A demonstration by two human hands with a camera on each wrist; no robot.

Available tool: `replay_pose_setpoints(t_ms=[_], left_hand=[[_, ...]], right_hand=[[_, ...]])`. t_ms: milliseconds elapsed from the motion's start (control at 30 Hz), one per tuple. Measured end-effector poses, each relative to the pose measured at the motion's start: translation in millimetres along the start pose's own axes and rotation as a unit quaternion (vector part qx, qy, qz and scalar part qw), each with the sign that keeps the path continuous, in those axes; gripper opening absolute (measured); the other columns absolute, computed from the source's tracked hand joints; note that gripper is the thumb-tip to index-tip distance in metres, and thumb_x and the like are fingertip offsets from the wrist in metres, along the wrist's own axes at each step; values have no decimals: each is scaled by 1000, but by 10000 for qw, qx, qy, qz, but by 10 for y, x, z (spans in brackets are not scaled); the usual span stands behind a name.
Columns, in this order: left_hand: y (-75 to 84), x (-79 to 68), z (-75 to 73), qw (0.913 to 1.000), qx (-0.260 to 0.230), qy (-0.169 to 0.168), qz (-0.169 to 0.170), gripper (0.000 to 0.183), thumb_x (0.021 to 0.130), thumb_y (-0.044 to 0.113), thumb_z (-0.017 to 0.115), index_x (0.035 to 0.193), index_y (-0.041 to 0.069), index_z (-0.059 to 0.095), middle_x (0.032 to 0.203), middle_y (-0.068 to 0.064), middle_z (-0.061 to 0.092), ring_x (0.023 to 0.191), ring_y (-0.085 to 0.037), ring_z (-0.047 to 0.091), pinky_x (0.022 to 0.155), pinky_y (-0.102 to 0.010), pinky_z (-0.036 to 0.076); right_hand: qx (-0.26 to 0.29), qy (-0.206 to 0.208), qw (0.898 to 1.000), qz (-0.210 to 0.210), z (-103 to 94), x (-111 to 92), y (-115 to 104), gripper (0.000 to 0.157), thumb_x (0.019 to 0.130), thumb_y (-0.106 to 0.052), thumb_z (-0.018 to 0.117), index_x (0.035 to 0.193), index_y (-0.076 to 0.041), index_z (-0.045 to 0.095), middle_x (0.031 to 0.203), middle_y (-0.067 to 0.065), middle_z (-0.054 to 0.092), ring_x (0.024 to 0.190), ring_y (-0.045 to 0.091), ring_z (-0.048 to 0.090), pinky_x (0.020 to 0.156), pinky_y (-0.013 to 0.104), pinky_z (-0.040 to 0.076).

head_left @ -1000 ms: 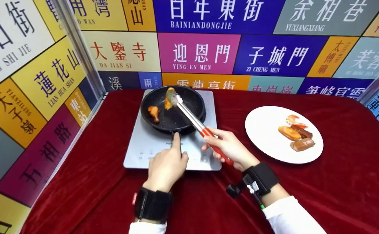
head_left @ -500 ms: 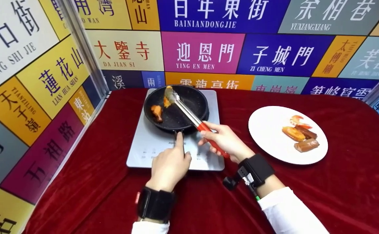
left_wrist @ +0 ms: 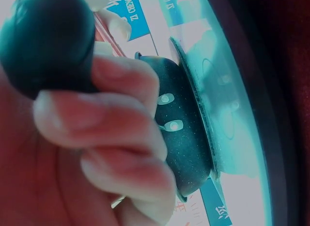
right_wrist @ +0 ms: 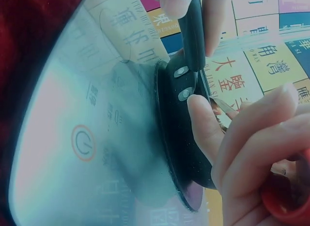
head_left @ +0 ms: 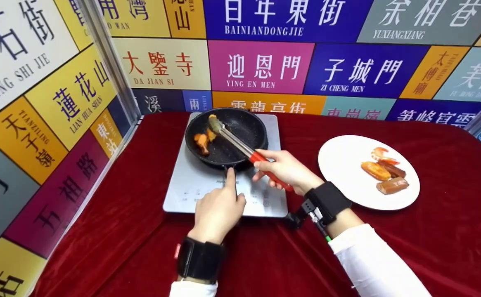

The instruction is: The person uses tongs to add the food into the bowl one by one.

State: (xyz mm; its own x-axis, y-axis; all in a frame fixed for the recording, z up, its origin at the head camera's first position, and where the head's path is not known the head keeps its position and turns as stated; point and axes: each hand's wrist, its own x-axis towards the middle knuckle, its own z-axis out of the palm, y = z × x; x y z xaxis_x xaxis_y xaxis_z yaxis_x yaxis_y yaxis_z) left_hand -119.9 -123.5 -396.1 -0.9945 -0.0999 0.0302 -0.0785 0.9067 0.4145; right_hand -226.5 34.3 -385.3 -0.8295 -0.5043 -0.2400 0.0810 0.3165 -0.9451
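Note:
My left hand [head_left: 219,208] grips the black handle [left_wrist: 48,41] of a frying pan [head_left: 246,128]; in the head view its index finger lies straight along the handle. The other fingers curl round it in the left wrist view. My right hand [head_left: 285,168] holds tongs [head_left: 240,145] with red grips [right_wrist: 286,206], its thumb and fingers wrapped round them. The tongs' tips [head_left: 215,123] reach into the left part of the pan, at an orange-yellow piece of food [head_left: 212,135] that they partly hide. Right beside it in the pan lies a browned chicken drumstick [head_left: 201,143].
The pan sits on a flat silver induction cooker [head_left: 178,198] with touch marks at its front. To the right, a white oval plate [head_left: 335,165] holds a shrimp [head_left: 382,154] and several brown pieces [head_left: 392,185]. Dark red cloth [head_left: 116,194] covers the table; sign-printed walls stand behind and left.
The whole head view has shifted slightly. Against the pan, my right hand and the tongs have moved left and a little forward, and the orange-yellow piece is closer to the drumstick.

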Motion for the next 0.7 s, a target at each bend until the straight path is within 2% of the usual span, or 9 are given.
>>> replay_pose_setpoints(t_ms=[400, 700], left_hand=[[-10, 3, 22, 10000, -27, -29, 2, 65, 86, 34, 49, 142, 14, 24, 53, 0, 48, 43, -18, 45, 44, -34, 35], [-7, 16, 14, 10000, -55, -71, -7, 66, 86, 34, 49, 143, 14, 23, 54, 0, 48, 44, -17, 46, 44, -34, 36]], right_hand=[[8, -341, 9991, 234, 37, -72, -264, 49, 91, -16, 50, 138, -13, 36, 95, 28, 61, 42, 10, 46, 37, 19, 36], [253, -457, 9984, 204, 34, -40, -267, 44, 91, -16, 50, 134, -12, 40, 97, 31, 58, 43, 11, 46, 38, 19, 37]])
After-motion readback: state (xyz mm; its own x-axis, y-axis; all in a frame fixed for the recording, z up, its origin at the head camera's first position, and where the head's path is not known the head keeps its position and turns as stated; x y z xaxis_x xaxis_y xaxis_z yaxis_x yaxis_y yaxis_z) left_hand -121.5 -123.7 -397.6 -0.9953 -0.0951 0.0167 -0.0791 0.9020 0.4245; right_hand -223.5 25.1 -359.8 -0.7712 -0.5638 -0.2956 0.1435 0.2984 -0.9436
